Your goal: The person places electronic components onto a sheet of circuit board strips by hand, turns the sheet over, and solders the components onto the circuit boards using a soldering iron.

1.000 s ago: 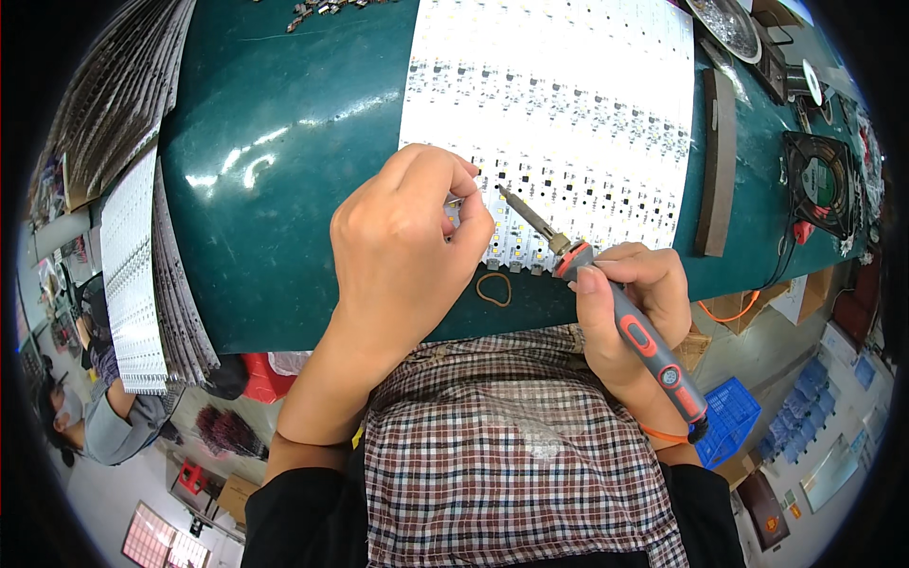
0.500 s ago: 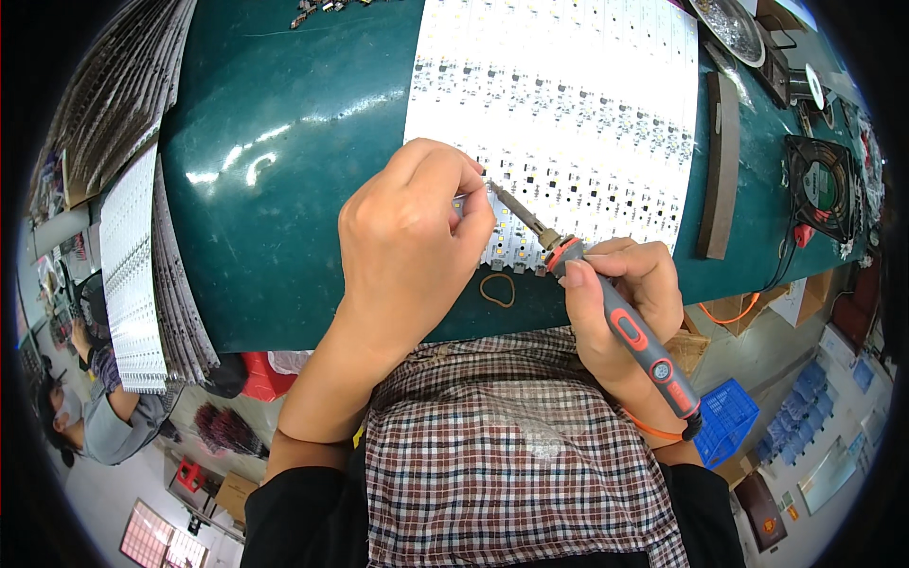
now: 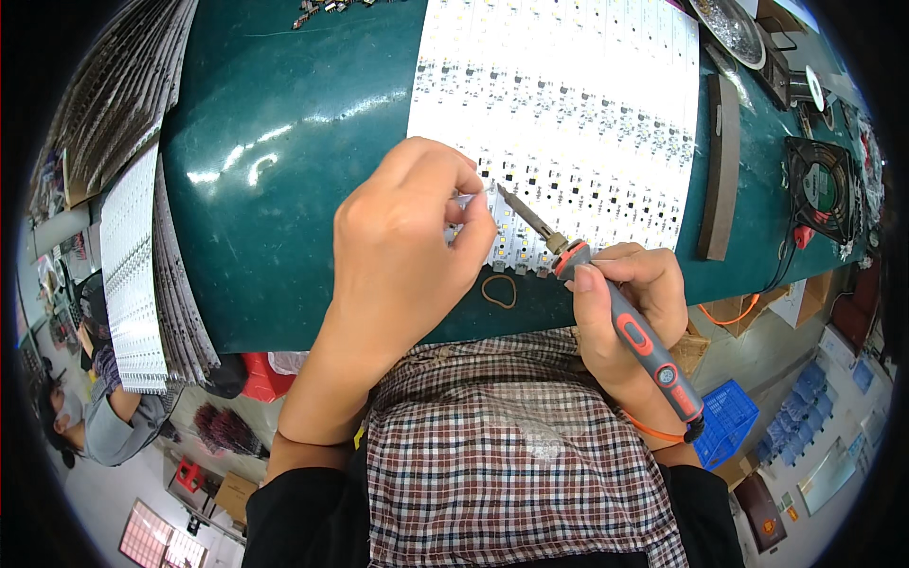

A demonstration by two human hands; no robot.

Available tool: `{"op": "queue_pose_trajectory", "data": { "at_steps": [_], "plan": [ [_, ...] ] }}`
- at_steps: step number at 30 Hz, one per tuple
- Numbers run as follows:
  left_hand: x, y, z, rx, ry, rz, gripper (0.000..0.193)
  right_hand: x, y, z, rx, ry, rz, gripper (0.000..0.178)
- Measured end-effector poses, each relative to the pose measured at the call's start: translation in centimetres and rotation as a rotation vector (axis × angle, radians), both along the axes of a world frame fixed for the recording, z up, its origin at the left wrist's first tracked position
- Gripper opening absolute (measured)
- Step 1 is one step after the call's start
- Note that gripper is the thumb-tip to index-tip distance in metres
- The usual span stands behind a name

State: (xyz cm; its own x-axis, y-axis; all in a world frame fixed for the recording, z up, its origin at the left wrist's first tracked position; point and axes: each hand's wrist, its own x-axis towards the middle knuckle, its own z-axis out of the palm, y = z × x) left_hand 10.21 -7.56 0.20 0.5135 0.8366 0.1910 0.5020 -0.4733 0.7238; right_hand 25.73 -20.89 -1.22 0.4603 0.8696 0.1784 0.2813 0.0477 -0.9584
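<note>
A grey and red soldering iron (image 3: 639,331) rests in my right hand (image 3: 632,301), whose fingers wrap its grip. Its tip points up and left, close to the fingers of my left hand (image 3: 402,222). That hand is closed in a pinch over the near left corner of a white LED circuit board panel (image 3: 554,123). A thin, wire-like strand of solder (image 3: 488,189) shows at its fingertips; the rest is hidden by the hand. Rows of small chips and yellowish LEDs cover the panel, and small metal connectors (image 3: 521,268) line its near edge. Whether tip and panel touch, I cannot tell.
A rubber band (image 3: 498,292) lies on the green table (image 3: 275,256) by the panel. Stacked boards (image 3: 133,275) stand at the left. On the right are a dark bar (image 3: 720,170), a black fan (image 3: 822,187) and a solder spool (image 3: 812,87). Another person (image 3: 123,417) sits far left.
The soldering iron and my right hand have shifted slightly right and down, its tip moving a little away from my left fingertips. The panel has moved very slightly right. My left hand stays pinched.
</note>
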Motion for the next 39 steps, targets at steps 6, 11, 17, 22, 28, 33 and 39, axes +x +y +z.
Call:
{"op": "queue_pose_trajectory", "data": {
  "at_steps": [6,11,17,22,28,33,39],
  "plan": [
    [-1.2,0.1,1.4,0.025,0.120,0.077,0.013,0.2,-0.1,0.2,0.010,-0.010,0.026,0.027],
    [-1.3,0.1,1.0,-0.022,0.112,0.066,0.008,0.2,0.1,0.5,-0.028,-0.020,0.018,0.026],
    [-1.0,0.1,0.0,0.033,0.043,0.070,0.013,0.0,0.6,0.5,0.023,-0.013,0.043,0.027],
    [-0.9,0.1,-0.2,0.035,0.036,0.074,0.014,-0.6,1.2,0.0,0.056,-0.040,0.079,0.028],
    [-0.7,-0.1,-0.1,0.030,0.054,0.080,0.012,-0.6,1.1,0.2,0.017,-0.047,0.059,0.028],
    [-0.6,-0.2,-0.1,0.012,0.068,0.084,0.010,-0.7,1.1,0.2,0.005,-0.060,0.056,0.027],
    [-1.0,0.1,-0.4,0.069,0.105,0.053,0.009,-0.9,1.1,-0.1,0.048,-0.069,0.036,0.028]
  ]
}}
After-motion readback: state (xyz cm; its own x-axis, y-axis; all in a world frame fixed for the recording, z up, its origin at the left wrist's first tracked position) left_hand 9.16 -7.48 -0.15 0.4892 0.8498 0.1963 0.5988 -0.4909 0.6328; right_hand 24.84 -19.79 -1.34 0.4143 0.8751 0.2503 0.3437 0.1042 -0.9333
